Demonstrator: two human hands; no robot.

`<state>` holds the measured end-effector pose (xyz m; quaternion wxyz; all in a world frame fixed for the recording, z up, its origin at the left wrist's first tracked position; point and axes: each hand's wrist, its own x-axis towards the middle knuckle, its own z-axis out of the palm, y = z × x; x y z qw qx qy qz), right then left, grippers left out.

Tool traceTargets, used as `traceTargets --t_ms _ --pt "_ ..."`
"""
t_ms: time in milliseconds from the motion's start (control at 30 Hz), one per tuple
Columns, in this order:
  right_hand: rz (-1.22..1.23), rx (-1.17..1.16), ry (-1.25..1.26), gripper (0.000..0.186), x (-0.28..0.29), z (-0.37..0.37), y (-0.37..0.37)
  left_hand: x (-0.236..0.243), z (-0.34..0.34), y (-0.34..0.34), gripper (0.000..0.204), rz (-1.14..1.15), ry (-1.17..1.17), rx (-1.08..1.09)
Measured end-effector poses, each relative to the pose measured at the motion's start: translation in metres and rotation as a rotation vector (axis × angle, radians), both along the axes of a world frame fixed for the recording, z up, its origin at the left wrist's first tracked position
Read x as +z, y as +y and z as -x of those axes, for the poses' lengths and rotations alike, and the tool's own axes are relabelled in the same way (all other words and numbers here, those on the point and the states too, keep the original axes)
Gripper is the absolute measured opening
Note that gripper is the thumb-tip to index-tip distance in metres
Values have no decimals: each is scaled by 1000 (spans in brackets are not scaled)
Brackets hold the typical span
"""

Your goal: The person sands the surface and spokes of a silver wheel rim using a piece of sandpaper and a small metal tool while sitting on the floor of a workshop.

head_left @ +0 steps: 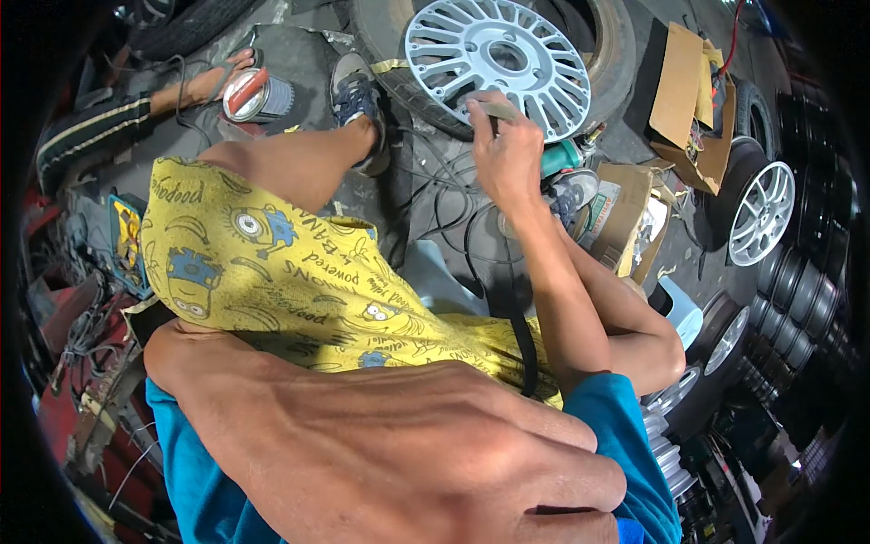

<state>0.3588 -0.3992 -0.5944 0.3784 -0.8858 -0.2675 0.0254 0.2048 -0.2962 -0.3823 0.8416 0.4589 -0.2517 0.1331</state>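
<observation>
My right hand is closed, pinching a small flat tan piece that looks like folded sandpaper. It is at the near edge of a silver multi-spoke wheel rim, which lies face up on a tyre. Very near the camera, my left hand fills the lower middle, its back showing. The visible fingers are folded at the right; their tips and anything in them are hidden. A green power tool lies just beyond my right wrist.
A tin with a red flat piece on top stands near another person's foot. Cables tangle across the floor. Cardboard boxes and a white rim are at right. Scrap metal and wires lie left.
</observation>
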Motion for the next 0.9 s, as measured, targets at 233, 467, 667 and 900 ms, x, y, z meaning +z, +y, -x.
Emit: traceTargets --t_ms 233,467,667,900 --pt "-342 -82 479 21 -7 -23 -20 -5 -4 6 35 -44 -70 -49" --pt "-50 273 -94 18 0 -21 -7 -3 -21 29 38 -182 -144 -177" --pt "55 -183 425 30 0 -24 10 -21 3 -11 45 24 -93 105" --pt "-620 -403 806 36 9 -17 -27 -3 -11 31 34 -371 98 -241"
